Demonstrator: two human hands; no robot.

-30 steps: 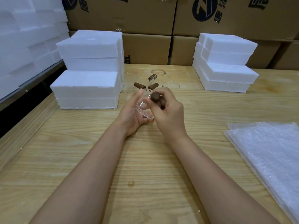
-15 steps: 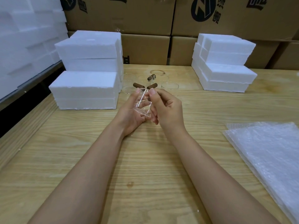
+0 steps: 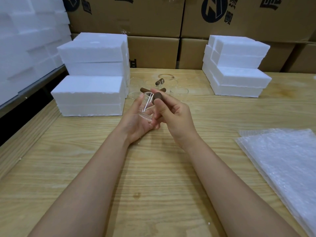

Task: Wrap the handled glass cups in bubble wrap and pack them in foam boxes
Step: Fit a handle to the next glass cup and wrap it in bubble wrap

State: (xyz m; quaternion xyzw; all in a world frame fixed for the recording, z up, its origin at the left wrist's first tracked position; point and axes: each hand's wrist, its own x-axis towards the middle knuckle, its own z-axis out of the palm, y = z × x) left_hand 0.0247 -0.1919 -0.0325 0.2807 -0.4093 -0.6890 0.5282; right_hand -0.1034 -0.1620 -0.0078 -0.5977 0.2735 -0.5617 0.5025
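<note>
A clear glass cup (image 3: 146, 108) with a brown wooden handle (image 3: 157, 97) is held above the table's middle. My left hand (image 3: 136, 120) cradles the glass body from the left, palm up. My right hand (image 3: 172, 115) pinches the brown handle between thumb and fingers. Several more glass cups (image 3: 178, 91) with brown handles stand on the table behind my hands. Stacked white foam boxes (image 3: 89, 94) are at the left, and another foam stack (image 3: 239, 79) is at the right. A pile of bubble wrap sheets (image 3: 287, 165) lies at the right edge.
The wooden table (image 3: 153, 177) stretches toward me. Cardboard cartons (image 3: 153, 52) line the back. More white foam (image 3: 25, 40) is piled on a shelf at the far left, beyond a dark gap.
The cup has been turned in my hands: its brown handle, hidden half a second ago, points up again under my right thumb. Both hands stay in the same place.
</note>
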